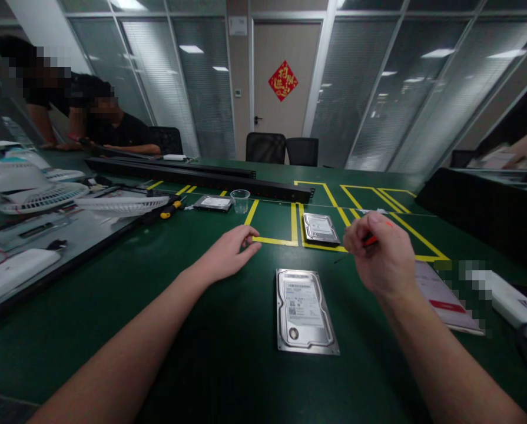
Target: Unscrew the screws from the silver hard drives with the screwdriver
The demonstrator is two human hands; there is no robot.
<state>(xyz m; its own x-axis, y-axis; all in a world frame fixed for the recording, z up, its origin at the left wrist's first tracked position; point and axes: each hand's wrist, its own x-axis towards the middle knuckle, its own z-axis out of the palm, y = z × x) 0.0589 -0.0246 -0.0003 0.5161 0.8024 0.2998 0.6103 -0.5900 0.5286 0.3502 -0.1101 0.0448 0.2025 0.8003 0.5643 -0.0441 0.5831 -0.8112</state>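
A silver hard drive (305, 312) lies label up on the green table in front of me, between my forearms. My left hand (232, 250) hovers to its upper left, holding nothing, thumb and curled fingers apart. Upper right of the drive, my right hand (380, 253) is closed round a screwdriver (371, 240). Its red-orange handle shows between the fingers, and a thin dark shaft points left. A second hard drive (320, 228) sits inside a yellow-taped box just left of my right hand. Farther left, a third hard drive (213, 203) rests beside a clear plastic cup (240, 201).
A yellow-and-black screwdriver (172, 209) lies by a tray (108, 227) with white fan parts (42, 194). Long black bars (201, 176) cross the back. To the right are a booklet (448, 300), a white power strip (513, 306) and a black case (479, 212). Other people are at the table's far sides.
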